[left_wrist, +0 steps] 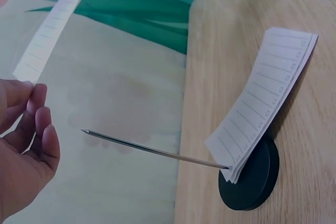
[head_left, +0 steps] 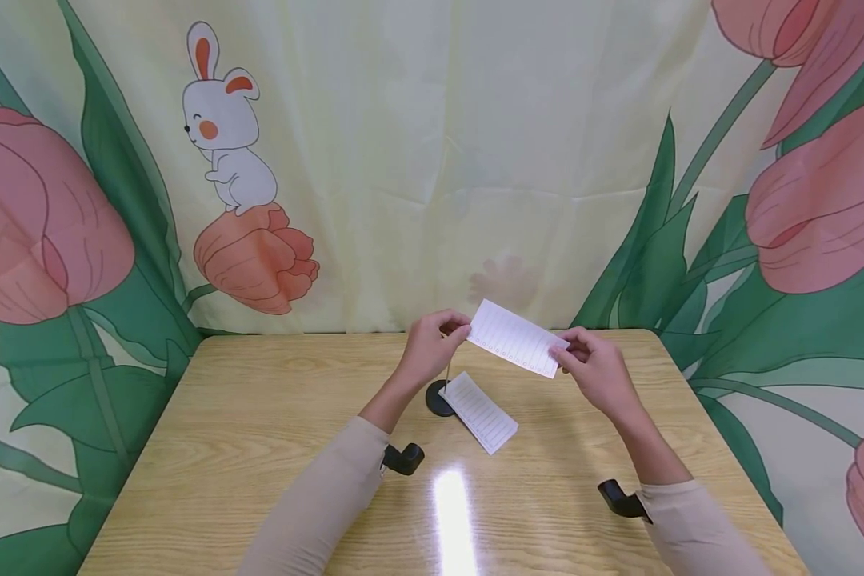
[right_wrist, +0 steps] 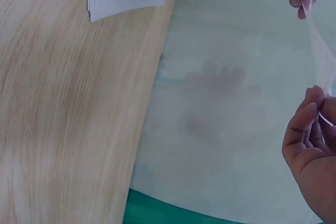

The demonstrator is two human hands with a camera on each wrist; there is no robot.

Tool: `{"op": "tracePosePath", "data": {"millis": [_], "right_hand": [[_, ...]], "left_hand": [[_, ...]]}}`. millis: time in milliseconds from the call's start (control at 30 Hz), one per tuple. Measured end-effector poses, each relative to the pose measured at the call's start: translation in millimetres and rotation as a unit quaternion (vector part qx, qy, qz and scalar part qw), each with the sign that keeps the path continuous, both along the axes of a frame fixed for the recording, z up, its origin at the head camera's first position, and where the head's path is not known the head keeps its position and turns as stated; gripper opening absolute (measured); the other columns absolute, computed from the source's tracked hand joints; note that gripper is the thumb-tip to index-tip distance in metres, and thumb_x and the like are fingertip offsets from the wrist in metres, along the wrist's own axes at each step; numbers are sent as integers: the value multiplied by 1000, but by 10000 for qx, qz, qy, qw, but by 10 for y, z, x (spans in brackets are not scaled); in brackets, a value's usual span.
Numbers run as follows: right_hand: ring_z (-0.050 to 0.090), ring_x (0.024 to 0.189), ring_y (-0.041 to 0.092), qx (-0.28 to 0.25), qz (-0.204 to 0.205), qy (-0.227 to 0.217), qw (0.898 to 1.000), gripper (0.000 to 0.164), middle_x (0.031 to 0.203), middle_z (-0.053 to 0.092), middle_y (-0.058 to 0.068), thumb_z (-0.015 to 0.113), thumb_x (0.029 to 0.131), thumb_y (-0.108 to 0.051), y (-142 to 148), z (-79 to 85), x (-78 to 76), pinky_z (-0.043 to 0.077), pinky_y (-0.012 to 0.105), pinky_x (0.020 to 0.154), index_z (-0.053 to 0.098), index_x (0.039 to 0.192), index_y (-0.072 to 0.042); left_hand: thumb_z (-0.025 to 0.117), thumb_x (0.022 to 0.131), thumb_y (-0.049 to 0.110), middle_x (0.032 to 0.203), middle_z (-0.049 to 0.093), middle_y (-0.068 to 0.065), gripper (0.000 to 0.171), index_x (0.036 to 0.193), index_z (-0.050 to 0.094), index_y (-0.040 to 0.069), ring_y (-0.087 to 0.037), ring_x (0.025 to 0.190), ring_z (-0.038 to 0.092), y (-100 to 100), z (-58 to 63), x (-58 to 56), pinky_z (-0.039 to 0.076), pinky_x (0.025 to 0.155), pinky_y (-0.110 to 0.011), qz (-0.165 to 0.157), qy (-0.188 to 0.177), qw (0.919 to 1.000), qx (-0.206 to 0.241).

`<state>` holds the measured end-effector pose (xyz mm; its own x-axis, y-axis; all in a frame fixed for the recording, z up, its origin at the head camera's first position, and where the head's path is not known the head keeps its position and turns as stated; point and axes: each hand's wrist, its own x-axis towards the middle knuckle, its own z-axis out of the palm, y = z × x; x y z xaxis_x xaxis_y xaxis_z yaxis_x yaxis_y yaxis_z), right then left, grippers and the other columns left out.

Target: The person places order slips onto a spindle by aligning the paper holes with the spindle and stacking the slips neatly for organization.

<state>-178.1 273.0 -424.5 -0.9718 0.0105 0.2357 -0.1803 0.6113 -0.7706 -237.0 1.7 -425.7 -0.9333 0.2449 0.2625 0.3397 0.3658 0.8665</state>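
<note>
Both hands hold one lined paper slip (head_left: 518,338) up in the air, stretched between them and slanting down to the right in the head view. My left hand (head_left: 432,344) pinches its left end between thumb and fingers. The opposite end is pinched by my right hand (head_left: 598,368). Below stands a paper spike (left_wrist: 157,151), a thin pointed metal rod on a round black base (left_wrist: 254,182). Several lined slips (left_wrist: 257,95) are pierced at one end by the rod and lie stacked at its foot, their free end reaching out over the table.
The wooden table (head_left: 259,416) ends at a curtain (head_left: 389,160) printed with tulips and a rabbit. Black wrist mounts (head_left: 403,459) stick out from the sleeves. A bright light reflection lies on the tabletop near the front.
</note>
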Motion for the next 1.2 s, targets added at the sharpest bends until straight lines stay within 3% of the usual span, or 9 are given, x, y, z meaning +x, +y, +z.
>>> {"op": "tracePosePath", "data": {"millis": [233, 433, 633, 800, 1000, 1200], "right_hand": [[66, 77, 18, -106, 25, -92, 9999, 21, 101, 71, 23, 69, 99, -9, -69, -64, 6, 54, 19, 66, 67, 115, 5], [67, 78, 16, -279, 110, -183, 9994, 20, 103, 71, 24, 69, 99, -8, -132, -106, 10, 55, 21, 68, 67, 114, 5], [64, 78, 18, -246, 79, -339, 9991, 19, 103, 71, 22, 68, 100, -9, -199, -171, 8, 54, 21, 67, 68, 113, 5], [64, 79, 19, -283, 85, -356, 9989, 17, 104, 72, 22, 67, 100, -8, -241, -233, 4, 55, 24, 68, 68, 112, 4], [64, 79, 20, -346, 91, -370, 9987, 16, 103, 72, 22, 67, 100, -8, -270, -290, -3, 56, 25, 68, 68, 112, 4], [63, 79, 20, -352, 80, -482, 9982, 18, 103, 71, 21, 67, 101, -10, -282, -336, -13, 54, 23, 68, 68, 113, 3]], "left_hand": [[70, 99, 11, 90, 72, -6, 11, 105, 77, 5, -18, 84, 62, -44, -40, -9, 51, 69, -25, 35, -107, 9999, 7], [67, 100, 11, 86, 70, -6, 12, 105, 75, 4, -28, 83, 68, -86, -63, -8, 50, 66, -24, -38, -296, 9996, -12], [65, 101, 9, 87, 69, -7, 11, 104, 74, 2, -23, 81, 69, -120, -87, 0, 52, 67, -24, -74, -394, 9991, -118], [65, 101, 7, 88, 70, -9, 11, 104, 74, 2, -29, 84, 70, -150, -120, 8, 53, 68, -25, -49, -449, 9989, -136], [65, 101, 7, 88, 69, -9, 11, 105, 74, 2, -17, 78, 65, -170, -160, 18, 52, 67, -26, 8, -490, 9986, -193], [64, 102, 9, 90, 69, -7, 12, 106, 74, 2, -15, 79, 66, -179, -234, 5, 53, 68, -27, 51, -592, 9979, -248]]}}
